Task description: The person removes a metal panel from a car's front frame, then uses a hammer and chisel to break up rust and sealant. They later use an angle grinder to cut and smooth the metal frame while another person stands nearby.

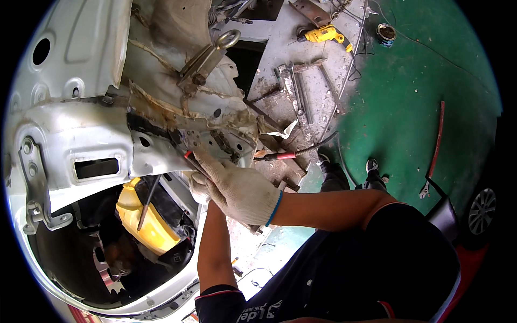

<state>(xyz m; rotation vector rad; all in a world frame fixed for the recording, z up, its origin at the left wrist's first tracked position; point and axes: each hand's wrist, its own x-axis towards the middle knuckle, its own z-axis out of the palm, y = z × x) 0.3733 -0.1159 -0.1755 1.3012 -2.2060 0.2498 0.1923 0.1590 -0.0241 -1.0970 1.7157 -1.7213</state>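
Observation:
My right hand (242, 194), in a cream work glove with a blue cuff edge, closes round a dark stick-like thing with a red end (188, 155). It points up and left at the torn, rusty edge of a white car body panel (177, 129). My left hand (198, 188), also gloved, sits below and partly behind my right hand; its fingers are mostly hidden. A dark rod (148, 204) slants across the opening beside my hands. Above them, a metal clamp with a ring (229, 40) grips the crumpled metal.
A yellow part (141, 215) lies inside the body opening. On the grey platform (269, 64) are a yellow drill (326, 35), metal bars (301, 94) and a red-gripped hose (277, 156). A red bar (437, 134) and a tin (385, 33) are on the green floor (409, 91).

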